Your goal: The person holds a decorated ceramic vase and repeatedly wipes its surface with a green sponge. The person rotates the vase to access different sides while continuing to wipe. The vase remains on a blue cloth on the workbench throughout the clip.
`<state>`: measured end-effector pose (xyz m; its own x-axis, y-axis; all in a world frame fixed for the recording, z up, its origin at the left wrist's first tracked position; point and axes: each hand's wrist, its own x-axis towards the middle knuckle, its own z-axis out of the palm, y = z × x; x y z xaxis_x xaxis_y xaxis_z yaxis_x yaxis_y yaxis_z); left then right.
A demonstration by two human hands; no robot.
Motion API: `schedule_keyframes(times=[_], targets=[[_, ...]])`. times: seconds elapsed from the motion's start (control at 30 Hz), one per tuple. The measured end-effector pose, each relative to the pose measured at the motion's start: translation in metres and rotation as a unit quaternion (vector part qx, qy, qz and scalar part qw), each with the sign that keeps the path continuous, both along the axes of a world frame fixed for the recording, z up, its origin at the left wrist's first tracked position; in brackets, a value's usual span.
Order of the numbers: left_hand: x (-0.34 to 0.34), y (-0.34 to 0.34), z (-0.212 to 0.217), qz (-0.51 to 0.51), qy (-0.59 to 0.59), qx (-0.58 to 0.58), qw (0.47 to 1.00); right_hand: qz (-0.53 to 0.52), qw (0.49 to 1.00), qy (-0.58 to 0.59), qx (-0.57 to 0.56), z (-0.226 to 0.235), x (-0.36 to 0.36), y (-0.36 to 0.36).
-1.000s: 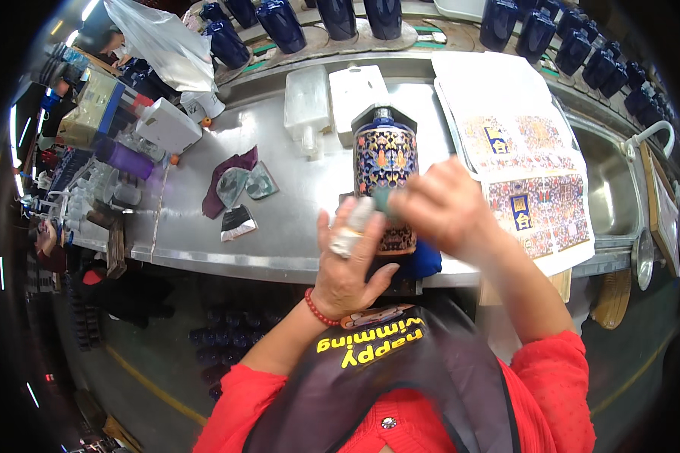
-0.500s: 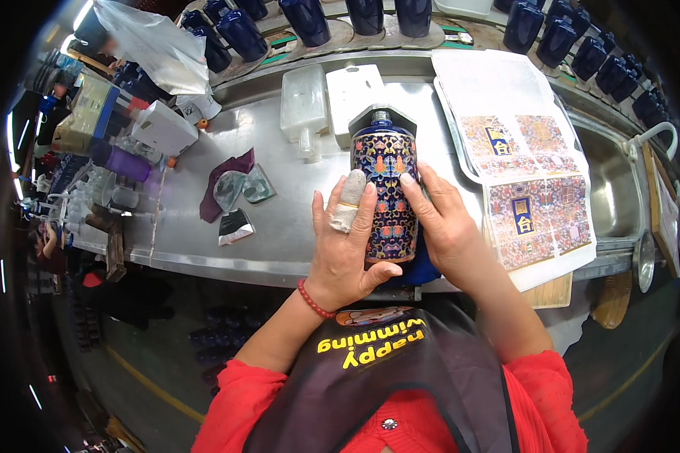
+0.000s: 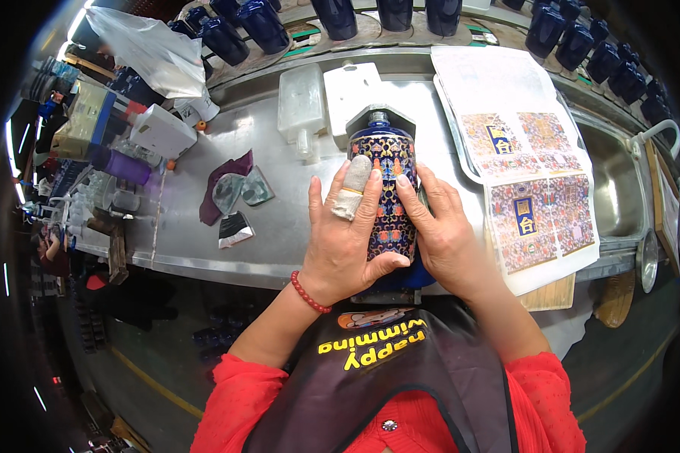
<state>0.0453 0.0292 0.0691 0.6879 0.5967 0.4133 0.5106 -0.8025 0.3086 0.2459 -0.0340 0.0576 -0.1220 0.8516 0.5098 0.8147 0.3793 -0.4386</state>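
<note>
The lower half of the dark blue patterned ceramic bottle (image 3: 389,192) is mostly covered by the left hand (image 3: 347,234) and right hand (image 3: 446,238). Its base is out of sight. The row of plain dark blue bottles (image 3: 340,15) gets chopped off by the top edge.

Steel workbench (image 3: 272,226), sink (image 3: 616,189) at right, dark floor (image 3: 128,362)

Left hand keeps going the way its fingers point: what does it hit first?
Likely the clear plastic jug beyond the left hand, which rests on the patterned bottle; depth is unclear.
</note>
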Motion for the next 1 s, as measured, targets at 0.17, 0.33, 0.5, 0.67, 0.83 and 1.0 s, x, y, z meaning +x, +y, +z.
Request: schedule_keyframes(times=[0.17, 0.33, 0.5, 0.67, 0.83, 1.0], targets=[[-0.002, 0.01, 0.007, -0.022, -0.028, -0.029, 0.999, 0.013, 0.999, 0.028, -0.017, 0.005, 0.003, 0.006], [0.002, 0.021, 0.007, -0.01, -0.01, -0.012, 1.0, -0.004, 1.0, 0.02, -0.022, 0.011, 0.004, 0.016], [0.002, 0.021, 0.007, -0.015, -0.009, 0.002, 1.0, -0.011, 1.0, 0.013, -0.01, 0.009, 0.001, 0.017], [0.004, 0.022, 0.007, -0.023, -0.021, -0.011, 0.999, -0.01, 1.0, 0.014, -0.021, 0.011, 0.002, 0.017], [0.005, 0.026, 0.008, -0.012, -0.03, -0.048, 0.998, -0.002, 0.999, 0.032, -0.03, 0.015, 0.005, 0.021], [0.008, 0.032, 0.009, -0.008, -0.012, -0.021, 1.0, -0.004, 0.999, 0.026, -0.035, 0.014, 0.005, 0.024]])
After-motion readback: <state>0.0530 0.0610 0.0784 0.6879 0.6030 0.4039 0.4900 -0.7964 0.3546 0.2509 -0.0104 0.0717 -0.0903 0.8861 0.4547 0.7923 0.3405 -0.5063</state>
